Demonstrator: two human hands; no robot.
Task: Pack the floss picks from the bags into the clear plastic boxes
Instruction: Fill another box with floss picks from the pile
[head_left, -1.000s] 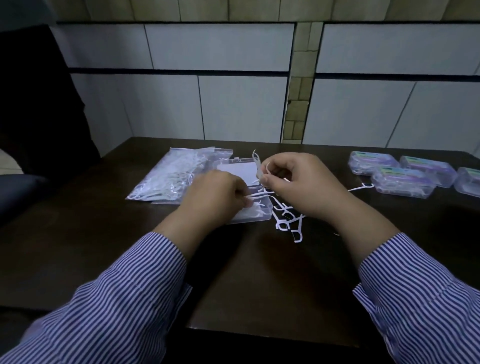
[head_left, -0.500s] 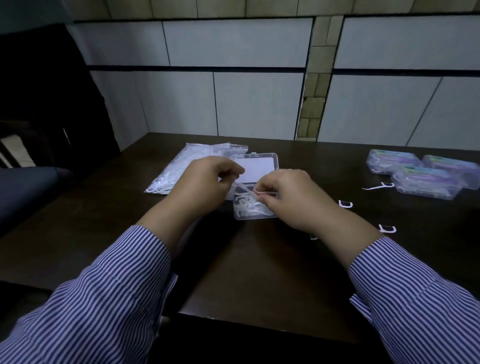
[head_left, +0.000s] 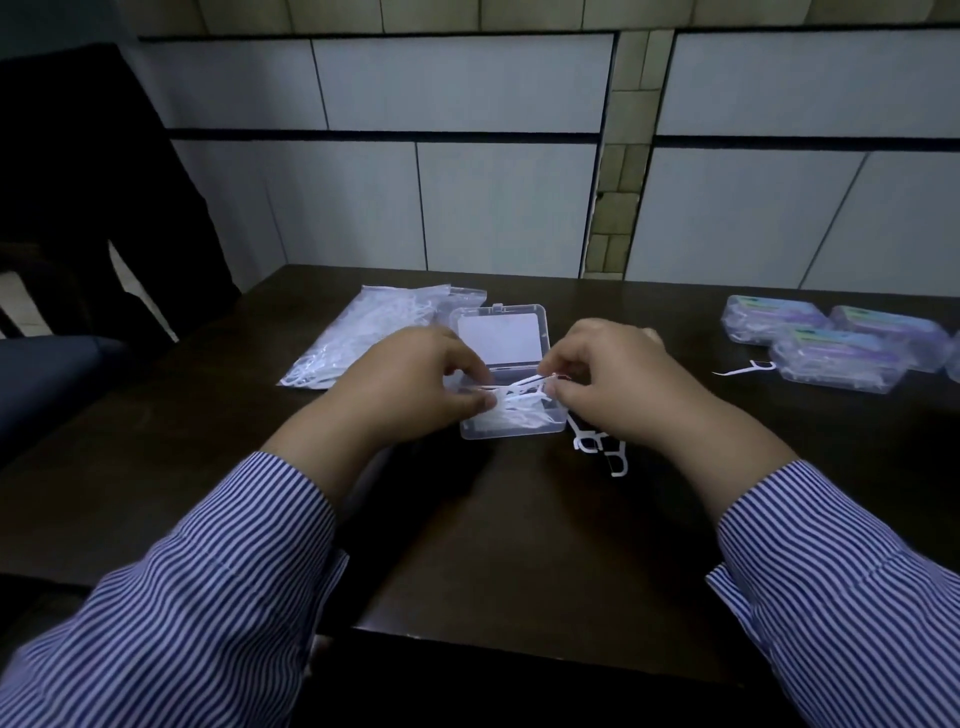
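Three closed boxes (head_left: 831, 345) are sitting done on the right; both hands, left hand (head_left: 415, 384) and right hand (head_left: 618, 379), are pinching floss picks (head_left: 524, 387) over the open box (head_left: 511, 410), bag (head_left: 363, 332) still waiting, few loose picks (head_left: 602, 449) lying around.

Both forearms reach forward in striped sleeves (head_left: 218, 587), converging; the left hand (head_left: 410, 384) is knuckles-up, fingers curled, thumb and forefinger pinched together; the right hand (head_left: 618, 379) mirrors it, fingers curled, fingertips (head_left: 558, 384) pinched and facing the left's, close but apart.
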